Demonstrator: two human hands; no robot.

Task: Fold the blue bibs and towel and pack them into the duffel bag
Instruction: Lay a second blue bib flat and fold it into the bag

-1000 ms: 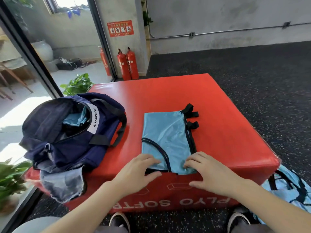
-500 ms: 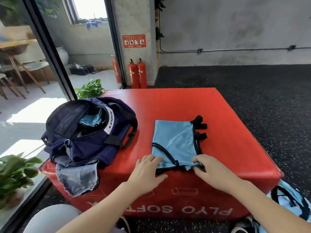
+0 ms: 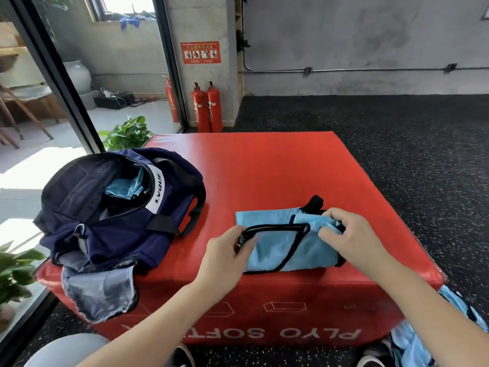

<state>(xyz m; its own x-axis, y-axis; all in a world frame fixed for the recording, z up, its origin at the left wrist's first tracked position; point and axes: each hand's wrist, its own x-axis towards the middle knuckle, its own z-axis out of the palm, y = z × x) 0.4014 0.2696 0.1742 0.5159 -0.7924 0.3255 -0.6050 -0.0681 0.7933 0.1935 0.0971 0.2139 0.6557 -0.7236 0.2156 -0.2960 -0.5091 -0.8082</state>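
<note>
Centrally, one red plyo box carries everything; one navy duffel bag lies unzipped on its left part, with light blue fabric showing inside. One blue bib with black trim lies partly folded near the box's front edge. Two hands work it: the left hand pinches the black-trimmed left edge, the right hand grips a bunched fold at the right end. More blue cloth hangs low at right; two fire extinguishers stand by the wall
</note>
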